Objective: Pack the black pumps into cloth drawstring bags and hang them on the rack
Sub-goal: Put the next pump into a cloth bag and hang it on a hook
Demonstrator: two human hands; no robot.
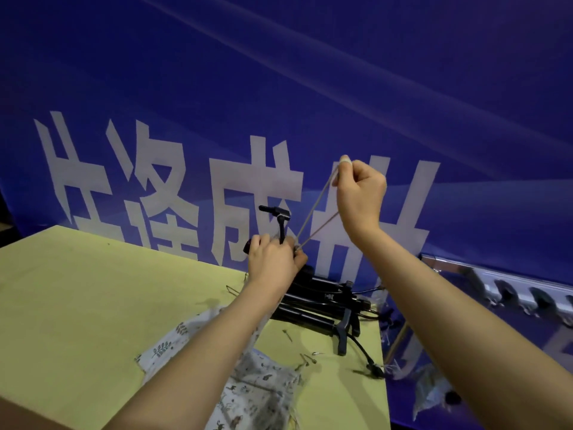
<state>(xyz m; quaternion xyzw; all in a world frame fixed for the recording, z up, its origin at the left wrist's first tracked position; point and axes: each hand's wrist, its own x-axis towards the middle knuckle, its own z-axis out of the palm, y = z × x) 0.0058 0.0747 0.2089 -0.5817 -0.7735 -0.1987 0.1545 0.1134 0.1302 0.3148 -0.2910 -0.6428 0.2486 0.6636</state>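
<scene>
My left hand (274,262) grips the gathered neck of a cloth bag held above the table, and a black pump's T-handle (277,213) sticks up out of it. My right hand (359,193), raised higher to the right, pinches the bag's pale drawstring (316,209), which runs taut in two strands down to my left hand. The bag's body is hidden behind my left hand. Several more black pumps (322,305) lie piled on the table under my arms. Printed cloth bags (248,380) lie flat near the table's front.
The yellow-green table (93,305) ends at its right edge near the pumps. A metal hook rack (527,293) is fixed to the blue banner wall at right, with a filled cloth bag (434,389) hanging below it. Small pins or needles (307,358) lie on the table.
</scene>
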